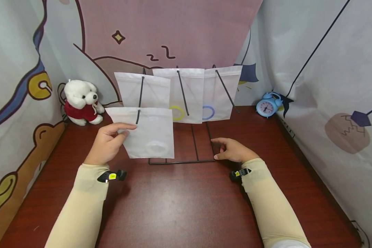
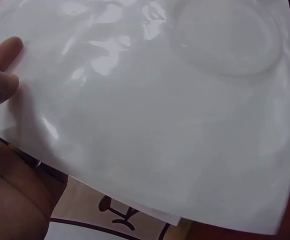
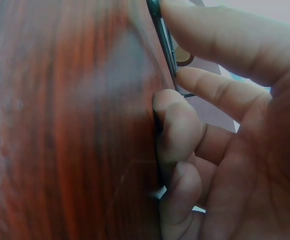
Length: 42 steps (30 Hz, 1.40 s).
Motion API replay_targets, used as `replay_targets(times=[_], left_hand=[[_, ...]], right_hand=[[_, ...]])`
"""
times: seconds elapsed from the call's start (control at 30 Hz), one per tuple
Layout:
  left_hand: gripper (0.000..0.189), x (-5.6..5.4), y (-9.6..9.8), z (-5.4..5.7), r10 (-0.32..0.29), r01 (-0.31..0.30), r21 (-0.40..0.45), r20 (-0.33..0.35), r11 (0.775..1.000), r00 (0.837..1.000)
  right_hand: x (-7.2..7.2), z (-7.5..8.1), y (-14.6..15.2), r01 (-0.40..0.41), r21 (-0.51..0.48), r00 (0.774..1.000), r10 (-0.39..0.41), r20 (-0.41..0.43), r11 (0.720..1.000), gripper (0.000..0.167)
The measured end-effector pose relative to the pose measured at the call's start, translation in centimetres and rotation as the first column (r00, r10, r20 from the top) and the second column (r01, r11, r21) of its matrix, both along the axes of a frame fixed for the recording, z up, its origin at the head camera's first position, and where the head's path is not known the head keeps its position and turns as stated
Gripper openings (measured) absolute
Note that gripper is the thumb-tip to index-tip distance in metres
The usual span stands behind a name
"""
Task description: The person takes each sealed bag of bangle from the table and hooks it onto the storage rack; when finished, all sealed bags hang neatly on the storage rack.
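A white zip bag (image 1: 152, 137) with a faint pale ring showing through near its bottom is at the front left. The tip of a black hook (image 1: 137, 117) pokes out through its top. My left hand (image 1: 106, 143) grips this bag by its left edge, index finger and thumb over the front and other fingers behind it. My right hand (image 1: 234, 150) touches the right rail of the black wire rack (image 1: 183, 162) with index fingertip and thumb, near the front corner. Its other fingers (image 3: 177, 130) are bent against the wooden table.
Behind hang more white bags on hooks: one at the left (image 1: 155, 91), one with a yellow ring (image 1: 189, 93), one with a blue-purple ring (image 1: 223, 93). A white plush dog (image 1: 82, 98) sits back left; a blue alarm clock (image 1: 266, 106) stands back right. Printed cloth surrounds the table.
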State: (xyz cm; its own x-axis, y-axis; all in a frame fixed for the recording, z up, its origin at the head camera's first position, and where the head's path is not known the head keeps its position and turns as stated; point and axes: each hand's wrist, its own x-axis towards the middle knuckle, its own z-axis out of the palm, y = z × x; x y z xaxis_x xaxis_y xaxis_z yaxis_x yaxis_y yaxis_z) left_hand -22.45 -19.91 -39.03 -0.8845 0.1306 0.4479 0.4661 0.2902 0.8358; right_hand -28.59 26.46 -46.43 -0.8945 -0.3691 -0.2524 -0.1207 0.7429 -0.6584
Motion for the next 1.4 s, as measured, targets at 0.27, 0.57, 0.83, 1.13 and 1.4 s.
replay_targets(times=[0.27,0.57,0.83,1.13,1.4], left_hand=[[0.029,-0.9,-0.4,-1.3,-0.086,0.086,-0.089,0.001,0.992,0.996],[0.030,-1.9,-0.9,-2.3,-0.148,0.163,-0.234,0.079,0.959,0.986],[0.036,-2.5,-1.0,-3.2,-0.212,0.261,-0.303,0.185,0.916,0.960],[0.037,-2.6,-1.1,-3.4,-0.201,0.274,-0.355,0.229,0.894,0.952],[0.038,-2.5,-0.8,-3.3,-0.150,0.209,-0.319,0.201,0.925,0.968]], right_hand=[[0.0,0.0,0.1,-0.005,0.006,1.000,0.005,-0.005,1.000,0.075],[0.0,0.1,0.1,-0.008,-0.002,1.000,0.008,0.000,1.000,0.075],[0.2,0.2,0.0,-0.012,0.006,1.000,0.012,-0.003,1.000,0.075],[0.1,0.2,0.0,-0.009,0.018,1.000,0.009,-0.016,1.000,0.074],[0.2,0.2,-0.1,0.002,0.025,1.000,-0.002,-0.008,1.000,0.073]])
